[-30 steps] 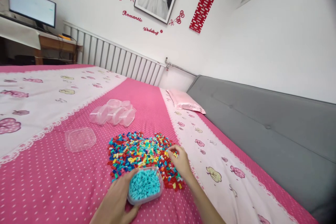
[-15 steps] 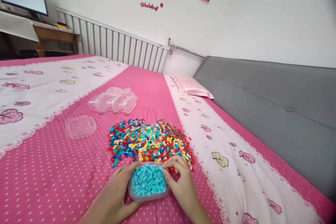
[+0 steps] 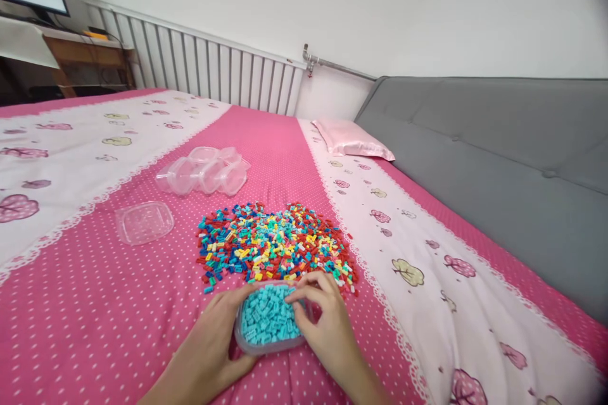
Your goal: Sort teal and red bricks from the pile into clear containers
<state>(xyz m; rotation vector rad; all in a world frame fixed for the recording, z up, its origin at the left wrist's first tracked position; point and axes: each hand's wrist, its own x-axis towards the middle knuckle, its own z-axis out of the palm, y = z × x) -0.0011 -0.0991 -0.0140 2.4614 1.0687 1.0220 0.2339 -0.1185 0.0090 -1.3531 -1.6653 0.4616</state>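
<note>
My left hand (image 3: 216, 332) grips a small clear plastic container (image 3: 273, 349) from its left side, fingers at the far rim and thumb near the close corner. Light-blue toy building bricks (image 3: 268, 316) fill the container close to its rim. My right hand (image 3: 323, 313) reaches over the container's right side, thumb and forefinger drawn together in a pinch at the bricks. Whether a brick sits between those fingertips is too small to make out. Just beyond the container spreads a pile of mixed red, yellow, blue and green bricks (image 3: 275, 243).
A clear lid (image 3: 145, 223) lies flat on the pink bedspread (image 3: 95, 304), left of the pile. Behind it are several stacked clear containers (image 3: 204, 171). A pink pillow (image 3: 351, 138) rests against the grey headboard (image 3: 498, 133). A white radiator (image 3: 199, 54) lines the wall.
My right hand has shifted from the container's right rim to over the bricks inside. The left hand keeps its grip. The camera view has tilted down a little.
</note>
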